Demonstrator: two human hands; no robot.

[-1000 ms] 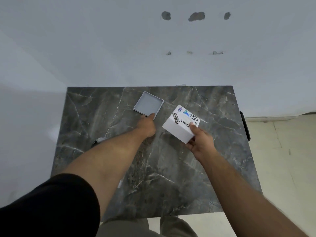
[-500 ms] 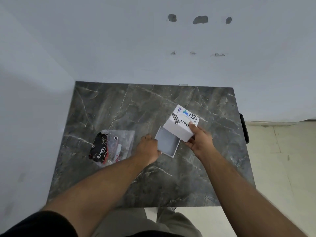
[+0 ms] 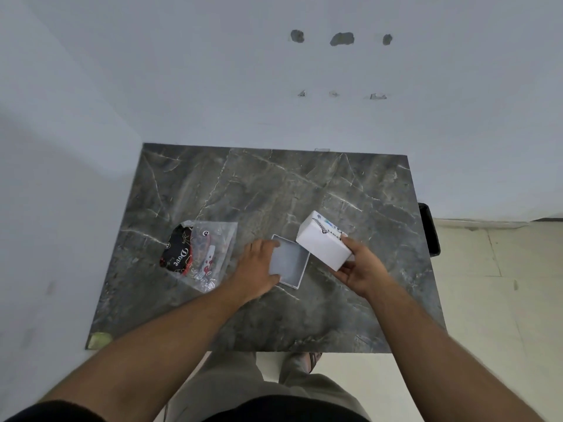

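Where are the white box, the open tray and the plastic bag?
white box [image 3: 323,248]: head view, its plain white side.
open tray [image 3: 289,261]: head view, its grey inside floor.
plastic bag [image 3: 224,239]: head view, its clear right part.

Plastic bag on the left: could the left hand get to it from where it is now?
Probably yes. The plastic bag lies just beside the left hand, with nothing between them. But that hand holds the open tray and would have to let go first.

text "Dove", white lettering | on black pouch [image 3: 176,254] inside clear plastic bag [image 3: 227,239] | print on top of white cardboard box [image 3: 323,249]: too blurred to read
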